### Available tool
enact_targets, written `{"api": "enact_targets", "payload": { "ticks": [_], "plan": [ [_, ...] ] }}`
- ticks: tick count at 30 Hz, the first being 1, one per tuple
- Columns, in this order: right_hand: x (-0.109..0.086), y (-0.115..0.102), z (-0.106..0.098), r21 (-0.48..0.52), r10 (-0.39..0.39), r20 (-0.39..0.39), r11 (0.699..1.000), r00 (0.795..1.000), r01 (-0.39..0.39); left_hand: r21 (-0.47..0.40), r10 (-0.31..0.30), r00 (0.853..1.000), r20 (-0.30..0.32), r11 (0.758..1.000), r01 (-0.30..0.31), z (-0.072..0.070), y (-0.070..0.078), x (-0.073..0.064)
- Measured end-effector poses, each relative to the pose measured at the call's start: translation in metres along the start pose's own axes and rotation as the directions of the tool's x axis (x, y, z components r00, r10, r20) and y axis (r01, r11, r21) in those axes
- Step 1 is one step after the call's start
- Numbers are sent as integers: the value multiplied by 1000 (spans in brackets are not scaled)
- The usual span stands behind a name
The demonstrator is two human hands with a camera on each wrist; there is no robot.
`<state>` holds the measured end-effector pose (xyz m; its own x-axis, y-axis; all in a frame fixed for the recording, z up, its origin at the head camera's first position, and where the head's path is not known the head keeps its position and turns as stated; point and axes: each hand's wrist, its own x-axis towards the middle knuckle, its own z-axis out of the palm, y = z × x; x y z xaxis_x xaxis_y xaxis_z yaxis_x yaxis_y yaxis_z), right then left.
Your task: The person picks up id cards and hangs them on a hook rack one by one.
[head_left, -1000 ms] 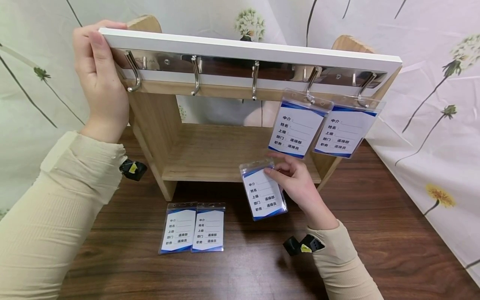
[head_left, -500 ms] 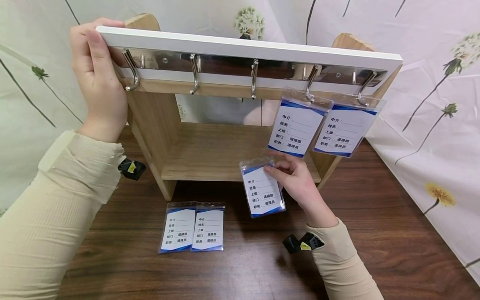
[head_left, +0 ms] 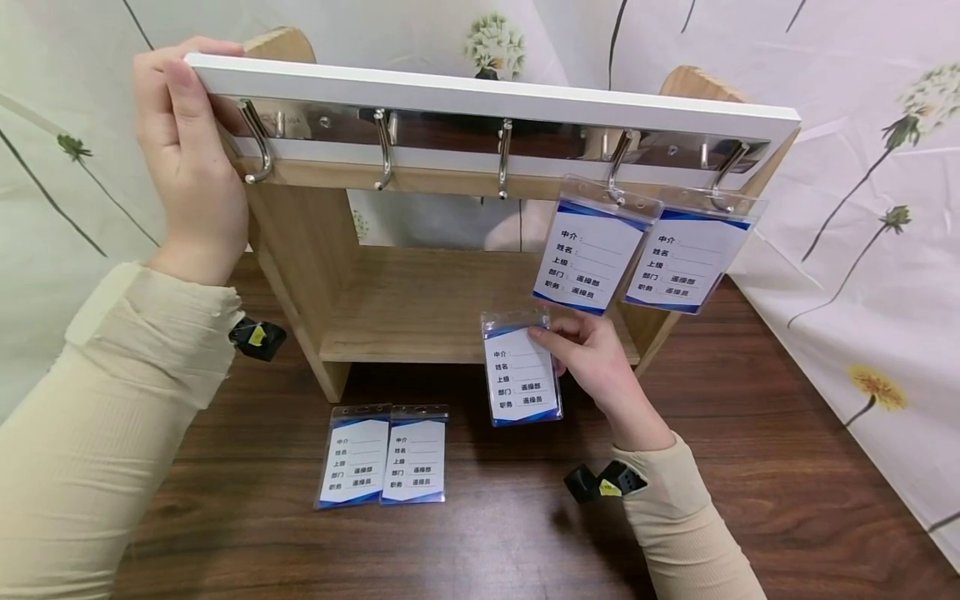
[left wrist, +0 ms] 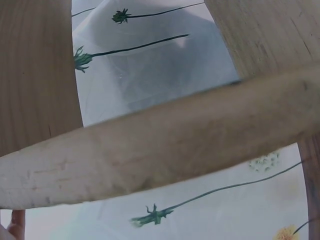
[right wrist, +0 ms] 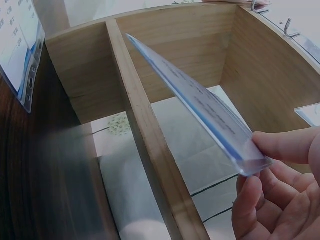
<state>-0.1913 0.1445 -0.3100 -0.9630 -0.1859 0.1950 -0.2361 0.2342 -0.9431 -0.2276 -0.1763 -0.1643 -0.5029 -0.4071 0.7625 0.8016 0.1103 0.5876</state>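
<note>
Right hand (head_left: 600, 362) pinches badge holder (head_left: 522, 368) at rack's (head_left: 491, 100) six o'clock; left hand (head_left: 187, 158) grips rack's nine o'clock end. Risk: light pinch may slip; slot could miss hook (head_left: 504, 158).

head view: looks forward and down from above the counter (head_left: 750, 467), taking in the whole wooden rack (head_left: 420, 308) and its hook rail (head_left: 495, 137), at arm's reach.
left wrist view: pressed very close behind the rack, facing up past a wooden crossbar (left wrist: 165, 145) to the flowered cloth (left wrist: 150, 75).
right wrist view: low and close beside the right hand (right wrist: 280, 195), facing into the rack's frame (right wrist: 150, 150) along the edge of the badge holder (right wrist: 200, 105).
shared: the rack shows in all three; the badge holder (head_left: 522, 371) in head and right wrist.
</note>
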Motion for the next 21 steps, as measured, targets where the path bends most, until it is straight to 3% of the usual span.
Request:
{"api": "enact_targets", "payload": {
  "ticks": [9,17,21],
  "plan": [
    [1,0,0,10,22,-1,1000,1000,-22,-108,-15,1000,-25,994,12,-5,-1,1],
    [2,2,0,15,17,-4,1000,1000,-17,-7,62,998,-26,998,-62,-4,-3,5],
    [1,3,0,3,20,-5,1000,1000,-20,-20,110,994,-27,994,-111,0,-1,8]
  ]
}}
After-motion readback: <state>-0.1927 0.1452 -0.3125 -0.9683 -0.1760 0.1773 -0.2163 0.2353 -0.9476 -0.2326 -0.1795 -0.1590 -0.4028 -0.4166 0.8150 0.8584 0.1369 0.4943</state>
